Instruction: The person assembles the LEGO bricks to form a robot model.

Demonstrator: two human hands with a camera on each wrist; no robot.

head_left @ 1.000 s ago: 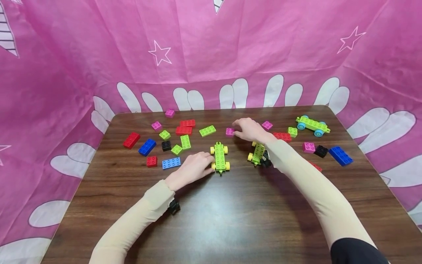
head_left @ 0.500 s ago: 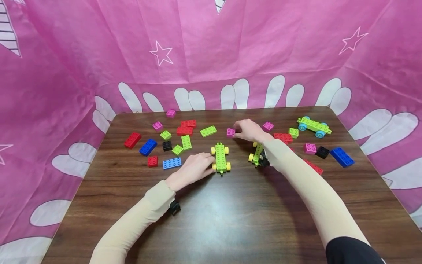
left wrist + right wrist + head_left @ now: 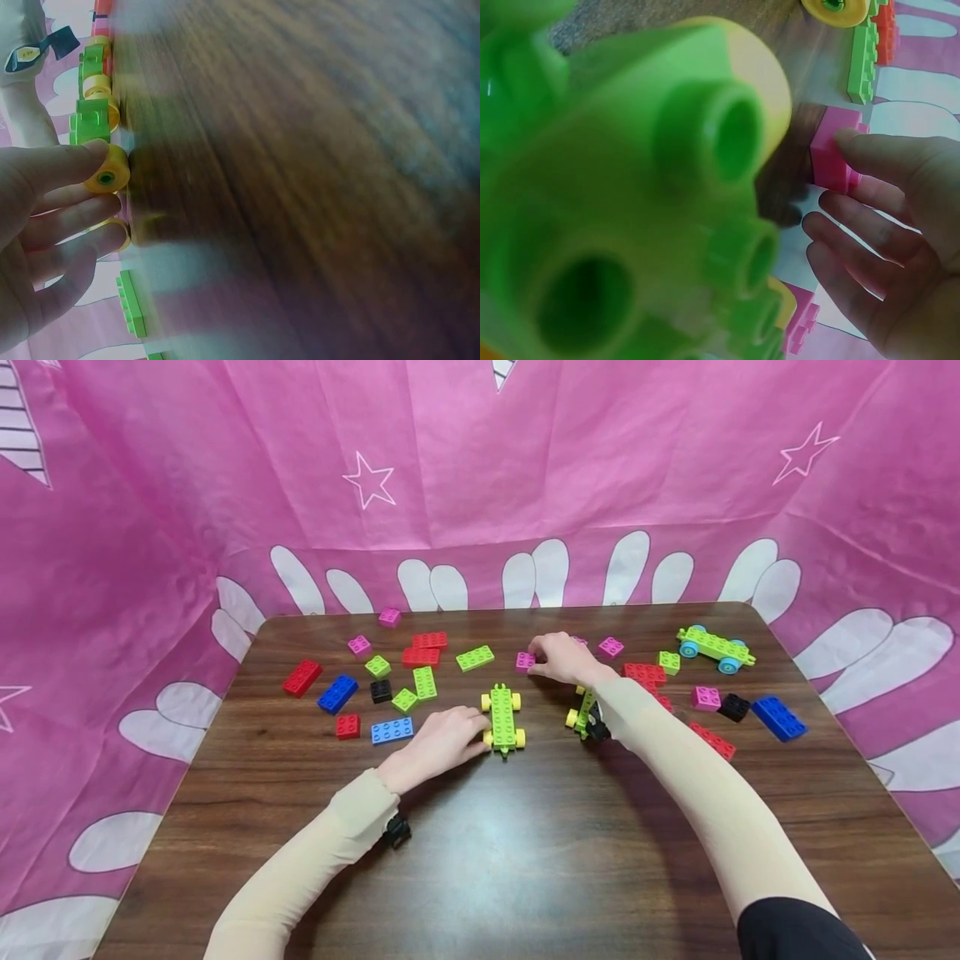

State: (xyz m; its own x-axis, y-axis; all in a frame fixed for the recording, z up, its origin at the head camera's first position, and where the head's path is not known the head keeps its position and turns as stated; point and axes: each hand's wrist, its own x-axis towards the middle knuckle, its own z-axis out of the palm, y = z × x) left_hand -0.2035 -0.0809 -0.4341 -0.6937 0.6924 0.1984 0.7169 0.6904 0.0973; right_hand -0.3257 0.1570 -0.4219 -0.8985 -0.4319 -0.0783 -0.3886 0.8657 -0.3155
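In the head view my left hand rests against the left wheels of a lime-green toy car base with yellow wheels. From the left wrist its thumb touches one yellow wheel, the other fingers loosely extended beside the base. Farther right, my right hand pinches a small pink brick on the table. The right wrist view shows the thumb on the near face of this pink brick and the index finger partly hidden behind it. A second green car base lies under the right wrist, partly covered.
A green base with blue wheels stands at the back right. Red, black and dark blue bricks lie right of my right arm. On the left are a light blue brick and several other loose bricks.
My right hand has settled slightly lower and closer onto the pink brick. The left hand stays against the car base. The head view has shifted slightly.
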